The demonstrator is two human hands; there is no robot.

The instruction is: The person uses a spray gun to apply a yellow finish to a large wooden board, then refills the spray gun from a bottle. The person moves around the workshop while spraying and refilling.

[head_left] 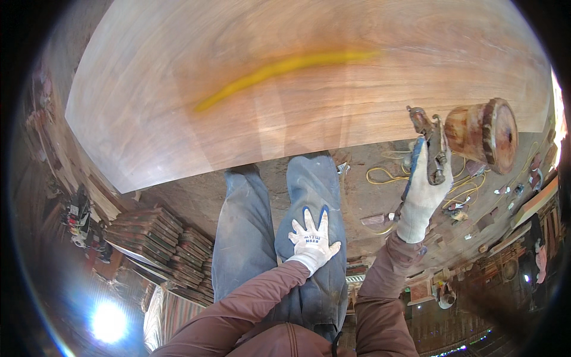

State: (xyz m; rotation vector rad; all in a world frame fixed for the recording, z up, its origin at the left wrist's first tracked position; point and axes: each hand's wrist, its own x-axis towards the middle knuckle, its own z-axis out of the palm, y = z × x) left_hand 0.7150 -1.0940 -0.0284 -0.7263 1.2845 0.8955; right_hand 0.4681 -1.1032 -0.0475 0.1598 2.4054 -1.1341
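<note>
My right hand [429, 185], in a white glove with blue on the palm side, is closed around the handle of a spray gun [439, 150]. A round, brown-stained cup [473, 132] is attached to the gun and lies tilted on its side toward the right. Gun and cup are over the near right edge of a large wooden panel [297, 119] with a glossy grain. My left hand [314, 241], gloved too, rests with fingers spread on my thigh, holding nothing. A blurred yellow streak [285, 66] arcs across the panel; I cannot tell what it is.
Yellow hose [467, 190] lies in loops on the dirt floor below the gun. Stacked wooden boards [160, 238] stand at the left. Scraps, including a brownish piece [373, 220], litter the ground. Another person [445, 294] appears small at the lower right.
</note>
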